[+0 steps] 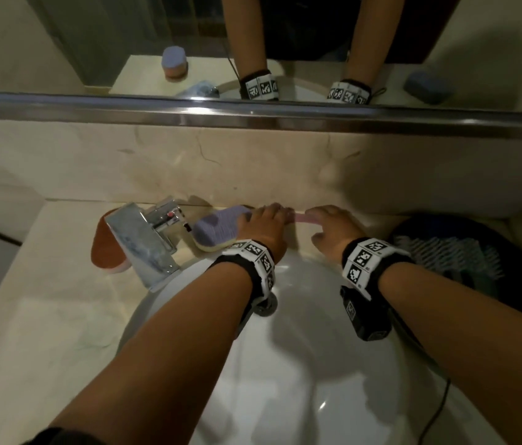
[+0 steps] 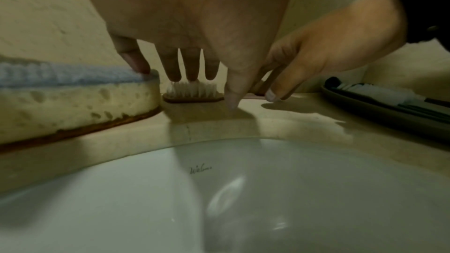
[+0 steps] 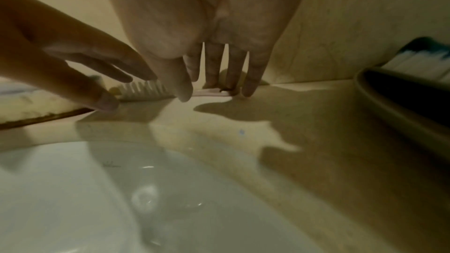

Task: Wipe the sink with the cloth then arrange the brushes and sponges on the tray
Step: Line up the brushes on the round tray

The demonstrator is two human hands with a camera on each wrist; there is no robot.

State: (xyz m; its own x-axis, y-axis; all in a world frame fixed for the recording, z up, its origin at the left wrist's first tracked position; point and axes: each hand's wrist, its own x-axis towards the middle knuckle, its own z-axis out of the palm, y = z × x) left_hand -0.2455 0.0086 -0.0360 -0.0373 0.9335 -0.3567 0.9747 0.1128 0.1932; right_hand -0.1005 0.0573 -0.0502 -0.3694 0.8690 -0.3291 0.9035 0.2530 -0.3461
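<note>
A pink-handled brush [image 1: 298, 216] with white bristles [image 2: 192, 88] lies on the counter against the back wall, behind the white sink [image 1: 301, 364]. My left hand [image 1: 269, 213] reaches over its head with straight fingers; the fingertips [image 2: 175, 76] touch the bristles and the little finger touches a lilac-topped yellow sponge [image 1: 218, 231] to the left. My right hand [image 1: 317, 216] is over the handle [image 3: 209, 92], with straight fingers down on it and the thumb on its near side. A dark tray [image 1: 420, 226] lies to the right.
A chrome faucet [image 1: 144, 239] stands left of the sponge, with an orange sponge [image 1: 104, 248] behind it. In the tray lies a brush with blue and white bristles [image 1: 446, 255]. A mirror with a metal rail [image 1: 253, 114] runs along the wall above.
</note>
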